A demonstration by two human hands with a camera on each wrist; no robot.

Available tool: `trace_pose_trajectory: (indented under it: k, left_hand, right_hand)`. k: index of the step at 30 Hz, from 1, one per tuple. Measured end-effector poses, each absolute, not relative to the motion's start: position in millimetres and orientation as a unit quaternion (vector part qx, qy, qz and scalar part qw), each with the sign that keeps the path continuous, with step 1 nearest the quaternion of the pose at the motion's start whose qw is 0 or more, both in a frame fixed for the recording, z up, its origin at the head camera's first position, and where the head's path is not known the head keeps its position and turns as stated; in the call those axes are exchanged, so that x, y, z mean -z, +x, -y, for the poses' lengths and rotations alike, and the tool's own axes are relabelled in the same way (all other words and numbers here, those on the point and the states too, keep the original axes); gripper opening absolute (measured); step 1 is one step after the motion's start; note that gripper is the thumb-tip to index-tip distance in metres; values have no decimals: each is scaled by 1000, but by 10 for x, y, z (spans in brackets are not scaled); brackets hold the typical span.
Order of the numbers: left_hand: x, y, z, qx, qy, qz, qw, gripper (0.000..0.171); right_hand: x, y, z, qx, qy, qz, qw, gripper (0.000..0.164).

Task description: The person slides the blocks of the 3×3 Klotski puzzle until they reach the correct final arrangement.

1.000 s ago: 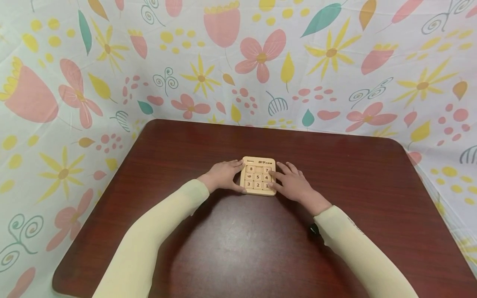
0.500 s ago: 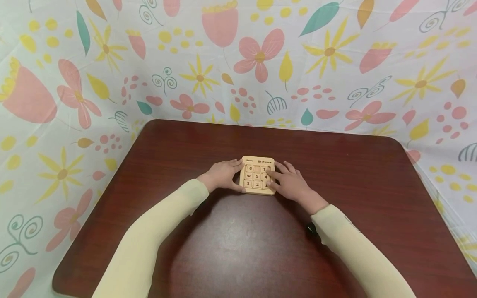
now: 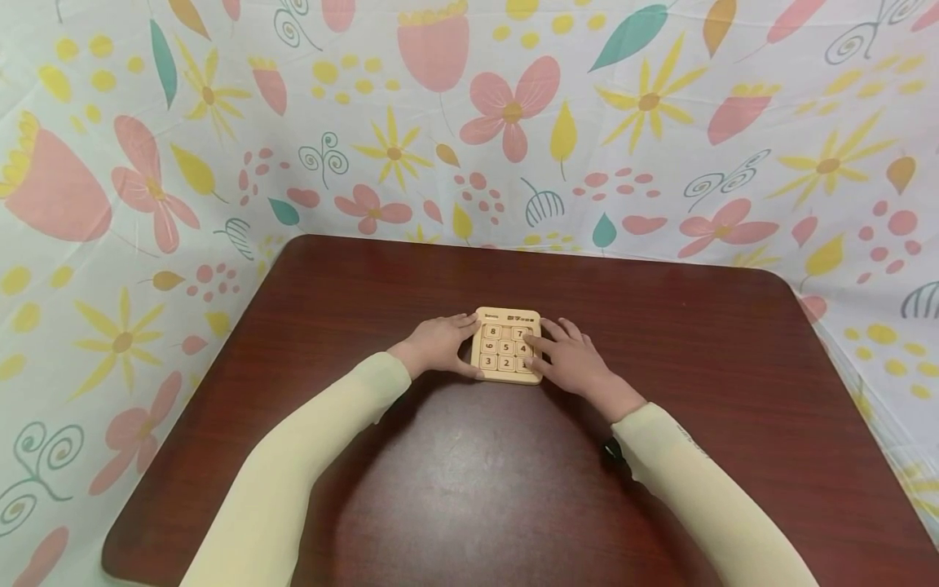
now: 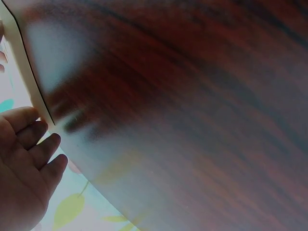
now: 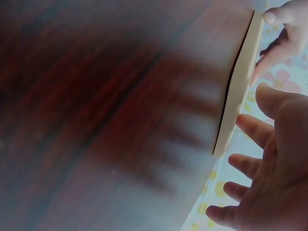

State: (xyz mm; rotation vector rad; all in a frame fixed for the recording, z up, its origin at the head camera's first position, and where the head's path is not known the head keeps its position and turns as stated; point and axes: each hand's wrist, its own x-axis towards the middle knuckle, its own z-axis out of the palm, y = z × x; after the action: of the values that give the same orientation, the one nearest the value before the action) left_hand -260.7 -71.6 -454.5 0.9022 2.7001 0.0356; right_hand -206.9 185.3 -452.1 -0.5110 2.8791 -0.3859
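A pale wooden number sliding puzzle point(image 3: 506, 378) lies flat mid-table in the head view. Its 8 tile point(image 3: 493, 332) and 7 tile point(image 3: 519, 333) share the top row, with a narrow gap between them. The 6 tile point(image 3: 489, 346) is turned sideways. My left hand point(image 3: 438, 344) holds the puzzle's left side, thumb at the lower corner and fingers along the upper edge. From the right, my right hand point(image 3: 579, 364) reaches over the frame; its index finger touches the 7 tile and its thumb partly hides the 1 tile. Its other fingers extend beyond the puzzle's right side.
The dark red-brown table point(image 3: 455, 481) has rounded corners and a glossy top. Behind it and to its sides hangs a white cloth point(image 3: 469, 163) printed with flowers and leaves. Both arms wear pale yellow sleeves point(image 3: 286, 456).
The 7 tile has slid slightly left toward the 8 tile, with my right index finger on it. My right hand has shifted a little left; the left hand keeps its place.
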Motion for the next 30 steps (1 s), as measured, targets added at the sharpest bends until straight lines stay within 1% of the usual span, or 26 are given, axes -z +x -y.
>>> trace_pose_trajectory:
  k: [6, 18, 30]
  left_hand:
    - [4535, -2605, 714, -13, 313, -938, 147, 107]
    - [4555, -2608, 723, -16, 313, -938, 151, 108]
    - [4550, -2603, 714, -13, 313, -938, 150, 108]
  right_hand:
    - [4542, -2077, -1834, 131, -174, -972, 91, 53]
    - [4567, -2118, -1763, 131, -177, -970, 104, 55]
    - [4573, -2129, -1711, 132, -179, -970, 102, 55]
